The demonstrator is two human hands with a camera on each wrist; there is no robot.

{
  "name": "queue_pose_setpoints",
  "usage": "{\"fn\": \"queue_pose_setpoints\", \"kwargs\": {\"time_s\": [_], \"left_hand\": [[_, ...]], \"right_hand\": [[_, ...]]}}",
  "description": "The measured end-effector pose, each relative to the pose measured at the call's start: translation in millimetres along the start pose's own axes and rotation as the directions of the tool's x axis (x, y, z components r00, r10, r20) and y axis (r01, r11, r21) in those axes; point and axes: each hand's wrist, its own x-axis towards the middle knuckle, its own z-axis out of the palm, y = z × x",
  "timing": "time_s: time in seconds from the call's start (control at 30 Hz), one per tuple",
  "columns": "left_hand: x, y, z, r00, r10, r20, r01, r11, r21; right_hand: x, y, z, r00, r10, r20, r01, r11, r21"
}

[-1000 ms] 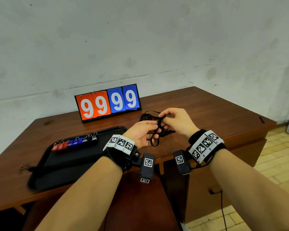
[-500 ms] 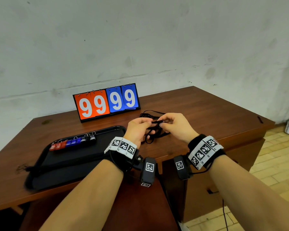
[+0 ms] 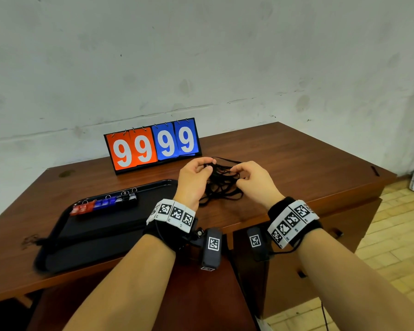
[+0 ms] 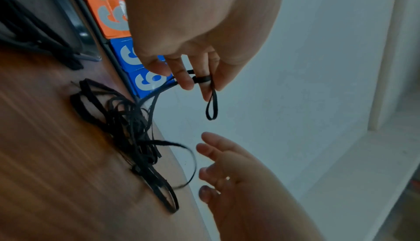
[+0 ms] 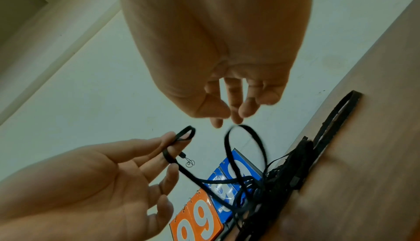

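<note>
– While you work at it, where is the cord, and what is each hand doing?

– A thin black flat cord [image 3: 221,187] lies in a loose tangle on a brown wooden table [image 3: 308,163], between my two hands. My left hand [image 4: 200,29] grasps one strand: it is wound once round a finger [image 4: 205,90], and a small loop [image 4: 211,109] pokes out past the fingertips, pinched there. I judge I hold it this way so that the end cannot slip back into the tangle while the rest is teased apart. My right hand [image 5: 216,47] is released, fingers relaxed and holding nothing. A wider loop of the cord rises just beneath its fingertips; whether it touches them I cannot tell.

– And around the cord?

– Just behind the tangle stands a flip scoreboard [image 3: 153,146], two orange cards and two blue, each showing a white 9. To my left, near that hand, a black plastic tray [image 3: 101,232] lies flat on the table, with a row of red, blue and black binder clips [image 3: 105,203] along its far side, well apart from the cord. Black bands with square black-and-white markers [image 3: 175,212] wrap both my wrists. The table sits against a rough grey-white plaster wall [image 3: 201,56], stained and cracked. To the right, below the table's edge, is a pale wooden block floor [image 3: 397,223].
</note>
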Motion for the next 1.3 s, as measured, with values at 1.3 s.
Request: {"fn": "queue_pose_setpoints", "kwargs": {"time_s": [1.3], "left_hand": [[6.8,7.2,-13.5,0.996,0.088,-0.006,-0.087,0.991,0.104]], "right_hand": [[17.8,-29.0,14.6,0.987,0.048,0.151,-0.126,0.815,0.566]]}}
